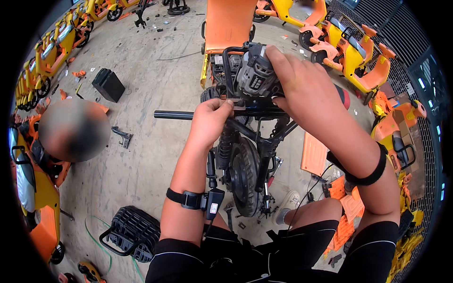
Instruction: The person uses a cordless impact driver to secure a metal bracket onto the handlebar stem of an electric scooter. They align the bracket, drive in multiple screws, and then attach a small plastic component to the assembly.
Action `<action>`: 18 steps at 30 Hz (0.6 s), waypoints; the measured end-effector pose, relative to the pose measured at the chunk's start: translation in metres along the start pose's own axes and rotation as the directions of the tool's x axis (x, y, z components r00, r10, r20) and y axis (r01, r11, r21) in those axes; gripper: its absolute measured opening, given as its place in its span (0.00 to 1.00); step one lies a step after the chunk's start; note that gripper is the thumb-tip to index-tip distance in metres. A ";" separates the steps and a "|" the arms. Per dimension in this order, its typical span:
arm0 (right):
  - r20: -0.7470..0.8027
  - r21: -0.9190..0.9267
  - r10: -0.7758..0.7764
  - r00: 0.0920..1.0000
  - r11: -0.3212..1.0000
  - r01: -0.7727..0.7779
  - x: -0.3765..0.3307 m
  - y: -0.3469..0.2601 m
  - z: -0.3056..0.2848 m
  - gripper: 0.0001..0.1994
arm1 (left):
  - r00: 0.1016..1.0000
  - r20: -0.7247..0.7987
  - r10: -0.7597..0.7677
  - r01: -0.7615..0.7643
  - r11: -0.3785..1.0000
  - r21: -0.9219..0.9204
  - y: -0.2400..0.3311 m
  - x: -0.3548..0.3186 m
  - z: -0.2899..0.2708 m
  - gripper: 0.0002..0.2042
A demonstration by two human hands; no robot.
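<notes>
My right hand is closed around a grey and black cordless power tool, whose battery end faces up. The tool's nose is hidden below it, over the black metal frame of a partly stripped scooter. Beside the tool, my left hand has thumb and fingers pinched together at the frame's cross part. A small flat piece shows at the fingertips, too little of it to name. A black tube juts out left of that hand. Below lies the scooter's wheel, with a coil shock absorber next to it.
An orange body panel rises at the scooter's far end. A black box and a black basket stand on the floor to the left. Yellow and orange scooters line both sides. Orange panels lie at the right.
</notes>
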State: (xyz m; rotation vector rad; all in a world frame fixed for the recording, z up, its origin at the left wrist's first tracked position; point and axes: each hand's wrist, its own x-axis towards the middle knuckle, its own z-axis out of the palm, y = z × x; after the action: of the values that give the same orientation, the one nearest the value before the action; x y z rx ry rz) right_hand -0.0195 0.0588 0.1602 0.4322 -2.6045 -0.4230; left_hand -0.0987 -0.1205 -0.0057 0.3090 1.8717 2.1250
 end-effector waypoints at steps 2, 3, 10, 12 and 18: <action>0.229 0.022 0.078 0.970 0.996 -0.085 0.002 -0.001 -0.015 0.38 | 1.000 0.006 0.004 -0.004 1.000 -0.013 -0.001 0.001 0.000 0.15; 0.275 0.087 0.090 0.957 0.989 -0.118 0.006 0.000 -0.022 0.39 | 1.000 0.009 0.006 -0.006 1.000 -0.019 -0.002 0.001 0.000 0.15; 0.357 0.338 0.178 0.917 0.891 -0.304 0.017 0.019 -0.023 0.38 | 1.000 0.022 0.008 -0.006 0.997 -0.080 -0.004 0.004 0.001 0.15; 0.435 0.336 0.191 0.880 0.872 -0.356 0.023 0.023 -0.023 0.35 | 1.000 0.022 0.003 -0.001 0.998 -0.067 -0.004 0.004 0.002 0.15; 0.622 0.317 0.170 0.764 0.838 -0.444 0.043 0.024 -0.041 0.27 | 0.998 0.058 -0.039 0.039 0.999 0.004 0.004 0.005 -0.002 0.15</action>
State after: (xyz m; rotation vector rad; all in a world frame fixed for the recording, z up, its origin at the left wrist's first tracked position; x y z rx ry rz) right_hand -0.0411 0.0555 0.2196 -0.0314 -3.2980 0.2289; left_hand -0.1047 -0.1213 -0.0023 0.3285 1.8332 2.0655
